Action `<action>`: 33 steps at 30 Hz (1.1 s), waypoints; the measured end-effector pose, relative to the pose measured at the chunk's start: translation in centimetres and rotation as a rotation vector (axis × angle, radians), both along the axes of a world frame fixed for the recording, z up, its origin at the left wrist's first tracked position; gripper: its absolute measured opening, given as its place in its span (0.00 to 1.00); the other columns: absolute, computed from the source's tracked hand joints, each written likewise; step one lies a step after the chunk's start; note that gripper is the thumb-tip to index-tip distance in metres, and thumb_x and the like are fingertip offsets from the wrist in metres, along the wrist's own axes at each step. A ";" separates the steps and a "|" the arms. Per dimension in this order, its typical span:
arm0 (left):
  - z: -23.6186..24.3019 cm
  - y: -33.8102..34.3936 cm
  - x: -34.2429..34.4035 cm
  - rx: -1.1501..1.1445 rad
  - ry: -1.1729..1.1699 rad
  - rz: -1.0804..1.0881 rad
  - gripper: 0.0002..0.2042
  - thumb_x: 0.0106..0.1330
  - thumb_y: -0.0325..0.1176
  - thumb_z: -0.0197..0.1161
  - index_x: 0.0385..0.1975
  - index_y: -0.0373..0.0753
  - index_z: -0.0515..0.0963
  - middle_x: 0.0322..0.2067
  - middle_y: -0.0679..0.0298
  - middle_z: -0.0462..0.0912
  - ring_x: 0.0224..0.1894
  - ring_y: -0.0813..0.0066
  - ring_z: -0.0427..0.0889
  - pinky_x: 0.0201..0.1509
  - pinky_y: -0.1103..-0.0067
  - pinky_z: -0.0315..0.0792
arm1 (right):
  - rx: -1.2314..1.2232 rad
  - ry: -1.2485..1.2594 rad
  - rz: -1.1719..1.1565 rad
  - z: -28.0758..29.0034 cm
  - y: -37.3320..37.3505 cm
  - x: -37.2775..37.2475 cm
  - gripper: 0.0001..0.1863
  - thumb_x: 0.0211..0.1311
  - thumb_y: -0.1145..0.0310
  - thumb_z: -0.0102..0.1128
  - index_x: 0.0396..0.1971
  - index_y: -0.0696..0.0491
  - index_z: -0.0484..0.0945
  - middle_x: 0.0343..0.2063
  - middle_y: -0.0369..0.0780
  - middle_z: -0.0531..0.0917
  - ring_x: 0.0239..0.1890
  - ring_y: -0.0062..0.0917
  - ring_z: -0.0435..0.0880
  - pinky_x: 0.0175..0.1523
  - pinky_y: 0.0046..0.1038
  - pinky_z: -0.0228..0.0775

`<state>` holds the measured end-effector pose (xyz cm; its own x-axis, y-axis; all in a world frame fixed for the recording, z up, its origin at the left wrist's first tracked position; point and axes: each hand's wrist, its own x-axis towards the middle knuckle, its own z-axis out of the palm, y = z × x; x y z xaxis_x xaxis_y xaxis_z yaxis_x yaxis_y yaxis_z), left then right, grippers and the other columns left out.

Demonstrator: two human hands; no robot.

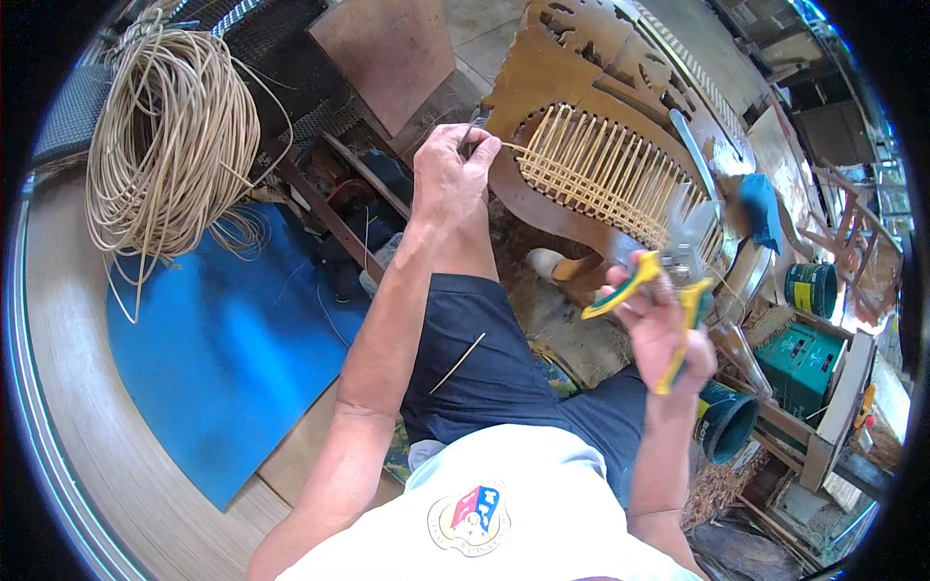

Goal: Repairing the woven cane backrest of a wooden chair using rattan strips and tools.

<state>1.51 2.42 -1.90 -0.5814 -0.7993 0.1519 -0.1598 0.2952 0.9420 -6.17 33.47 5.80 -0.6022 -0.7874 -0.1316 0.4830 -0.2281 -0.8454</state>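
A carved brown wooden chair frame (528, 73) lies in front of me, its opening strung with a partly woven cane panel (591, 169). Rows of cane cross the strands along the panel's near edge. At the frame's left end, my left hand (450, 174) pinches a cane strand (515, 148) that runs into the weave. My right hand (668, 339) grips pliers with yellow-and-green handles (635, 286). Their handles are spread, and the metal head is blurred in front of the panel's right part. A short cane piece (457, 363) rests on my dark shorts.
A large coil of cane (174, 145) hangs at the left above a blue sheet (223, 358). A flat brown board (387, 58) stands at the back. To the right are dark buckets (727, 426), a green box (799, 363) and wooden furniture parts (857, 228).
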 end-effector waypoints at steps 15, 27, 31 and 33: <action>-0.5 -0.2 -0.3 0.163 0.060 -0.007 0.11 0.67 0.35 0.71 0.38 0.32 0.86 0.39 0.59 0.85 0.34 0.74 0.83 0.42 0.78 0.78 | 0.369 -0.007 0.201 -6.3 -12.6 2.6 0.28 0.64 0.59 0.63 0.60 0.59 0.75 0.32 0.35 0.79 0.34 0.20 0.80 0.44 0.26 0.74; -0.3 0.1 -0.1 -0.056 0.010 0.002 0.11 0.68 0.34 0.68 0.37 0.30 0.86 0.46 0.50 0.85 0.47 0.57 0.87 0.53 0.69 0.79 | 0.397 0.088 0.086 -6.4 -14.8 3.8 0.21 0.67 0.60 0.63 0.53 0.59 0.79 0.28 0.35 0.80 0.31 0.18 0.80 0.40 0.24 0.75; -0.2 0.0 -0.1 -0.050 0.018 0.009 0.11 0.68 0.34 0.68 0.37 0.30 0.86 0.46 0.50 0.85 0.47 0.56 0.87 0.54 0.69 0.79 | 0.398 0.103 0.040 -6.6 -14.9 4.1 0.16 0.69 0.62 0.62 0.48 0.58 0.80 0.27 0.35 0.81 0.29 0.18 0.81 0.38 0.23 0.75; 0.2 0.1 0.0 0.001 -0.045 -0.023 0.11 0.70 0.36 0.68 0.39 0.32 0.85 0.50 0.53 0.86 0.52 0.61 0.85 0.60 0.71 0.77 | 0.405 0.105 0.041 -6.7 -14.8 3.9 0.15 0.70 0.62 0.61 0.46 0.57 0.80 0.27 0.35 0.81 0.29 0.18 0.81 0.37 0.22 0.75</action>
<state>1.47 2.48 -1.73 -0.6055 -0.7860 0.1243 -0.1957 0.2984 0.9341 -2.24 18.65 -0.92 -0.5980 -0.7083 -0.3752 0.3910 0.1509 -0.9079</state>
